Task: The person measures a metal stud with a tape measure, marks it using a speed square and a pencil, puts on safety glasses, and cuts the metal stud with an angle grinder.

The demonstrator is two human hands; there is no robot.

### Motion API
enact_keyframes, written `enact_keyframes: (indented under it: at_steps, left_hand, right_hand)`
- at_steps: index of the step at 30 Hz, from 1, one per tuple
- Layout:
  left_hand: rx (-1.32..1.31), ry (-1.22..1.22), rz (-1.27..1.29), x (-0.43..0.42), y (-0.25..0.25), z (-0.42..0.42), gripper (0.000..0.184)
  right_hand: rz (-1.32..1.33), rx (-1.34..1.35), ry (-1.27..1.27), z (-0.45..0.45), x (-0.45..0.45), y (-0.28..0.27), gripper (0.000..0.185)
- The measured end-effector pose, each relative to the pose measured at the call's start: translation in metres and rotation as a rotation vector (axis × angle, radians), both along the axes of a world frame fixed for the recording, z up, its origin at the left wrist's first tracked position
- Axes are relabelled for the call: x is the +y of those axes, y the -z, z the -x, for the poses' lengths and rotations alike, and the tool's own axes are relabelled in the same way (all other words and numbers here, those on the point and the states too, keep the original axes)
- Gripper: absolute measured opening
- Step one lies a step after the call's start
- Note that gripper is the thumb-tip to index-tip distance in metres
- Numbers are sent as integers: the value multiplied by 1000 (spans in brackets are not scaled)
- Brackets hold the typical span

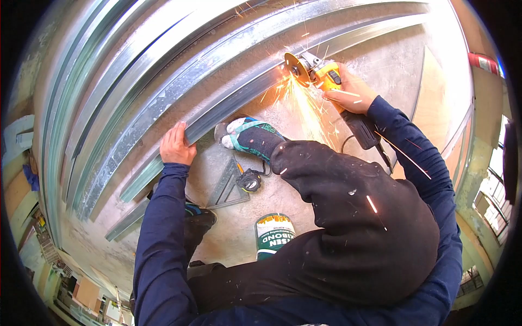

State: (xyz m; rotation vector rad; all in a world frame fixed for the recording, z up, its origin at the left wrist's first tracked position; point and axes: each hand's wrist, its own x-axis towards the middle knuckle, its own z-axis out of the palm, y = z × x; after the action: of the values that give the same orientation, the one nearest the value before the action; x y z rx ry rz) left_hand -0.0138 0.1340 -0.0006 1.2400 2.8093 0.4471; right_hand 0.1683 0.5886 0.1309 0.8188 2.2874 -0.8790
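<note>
Metal channel (235, 105) against left fingers (175, 133), grinder (328, 76) in right hand (352, 87).

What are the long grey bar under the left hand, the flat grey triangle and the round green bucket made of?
The bar looks like bare, smooth steel: it shines, and cutting throws sparks. The triangle may be dull metal, being plain grey, but plastic is possible. The bucket, smooth with bold lettering, seems printed plastic.

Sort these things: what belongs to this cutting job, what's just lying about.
Belongs:
grinder, in right hand
sparking metal channel, left hand at its end
tape measure, triangular square (probably, for measuring)

Lying about, seemingly:
green bucket
other channels
</note>
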Motion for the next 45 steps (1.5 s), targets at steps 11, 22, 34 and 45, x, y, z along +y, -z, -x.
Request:
enact_keyframes:
  at_steps: [11,22,34,45]
  left_hand:
    - [7,7,8,0,-1,0,62]
    - [17,8,-12,0,0,0,56]
    - [25,-6,-26,0,1,0,57]
    - [70,-72,99,35,-37,2,65]
  right_hand:
    - [-6,-15,50,3,-4,-3,88]
    - [-28,-48,25,1,-3,2,85]
    - [39,121,107,0,-3,-2,82]
    - [38,209,188,-33,-1,-5,84]
